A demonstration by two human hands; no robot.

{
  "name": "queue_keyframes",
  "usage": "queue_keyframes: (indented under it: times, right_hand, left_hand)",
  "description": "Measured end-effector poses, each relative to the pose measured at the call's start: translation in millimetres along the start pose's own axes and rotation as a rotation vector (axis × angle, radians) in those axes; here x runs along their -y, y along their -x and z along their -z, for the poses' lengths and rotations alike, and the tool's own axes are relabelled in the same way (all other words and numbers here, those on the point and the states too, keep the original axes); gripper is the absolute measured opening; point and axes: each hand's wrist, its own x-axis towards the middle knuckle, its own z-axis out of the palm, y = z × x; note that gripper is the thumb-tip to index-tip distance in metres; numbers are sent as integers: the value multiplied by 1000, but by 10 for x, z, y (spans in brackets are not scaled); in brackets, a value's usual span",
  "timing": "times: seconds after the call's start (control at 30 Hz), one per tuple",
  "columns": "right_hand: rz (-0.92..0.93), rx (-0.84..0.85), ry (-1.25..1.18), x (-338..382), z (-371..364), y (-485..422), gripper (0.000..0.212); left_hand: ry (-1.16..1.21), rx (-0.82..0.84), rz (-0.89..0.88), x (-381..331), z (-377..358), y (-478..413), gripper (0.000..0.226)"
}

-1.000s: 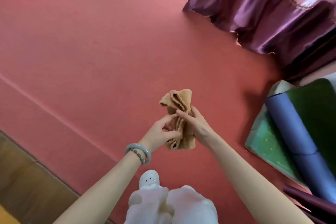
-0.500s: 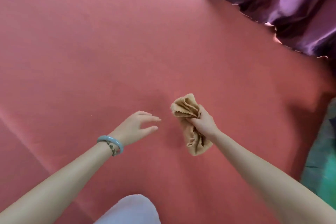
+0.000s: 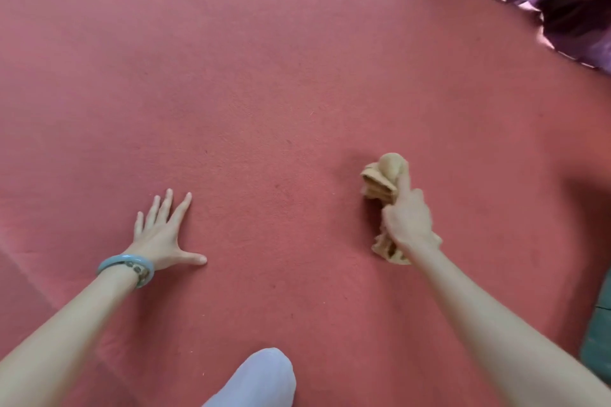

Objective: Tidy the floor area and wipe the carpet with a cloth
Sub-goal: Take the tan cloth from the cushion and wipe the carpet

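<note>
The cloth (image 3: 383,188), a tan crumpled bundle, lies low over the red carpet (image 3: 264,76) at centre right, gripped in the right hand (image 3: 408,221), whose fingers curl tight around its middle with the forefinger stretched along the top fold; whether it touches the pile cannot be told. The left hand (image 3: 163,238) lies palm-down on the carpet well apart from the cloth, fingers spread, apparently as a brace. The wiping step appears to be starting; the next move calls for pressing the cloth flat and sweeping it across the pile.
</note>
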Motion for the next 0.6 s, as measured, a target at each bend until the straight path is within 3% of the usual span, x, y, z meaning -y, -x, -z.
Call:
queue_keyframes:
  times: [0.17,0.27,0.43,0.6]
  right_hand:
    - [438,286,37,1204,-756,1003,60]
    - [589,428,-21,1628,-992,1360,53]
    - [417,279,-92,1199,-719,521,59]
    - [68,-126,13,380,17,-621,49]
  left_hand:
    - [35,1,-12,74,-57,-22,138]
    - [67,-2,-43,112,-92,-50,131]
    - [49,1,-3,59,-81,-85,140]
    - [60,11,-3,62,-63,-87,139]
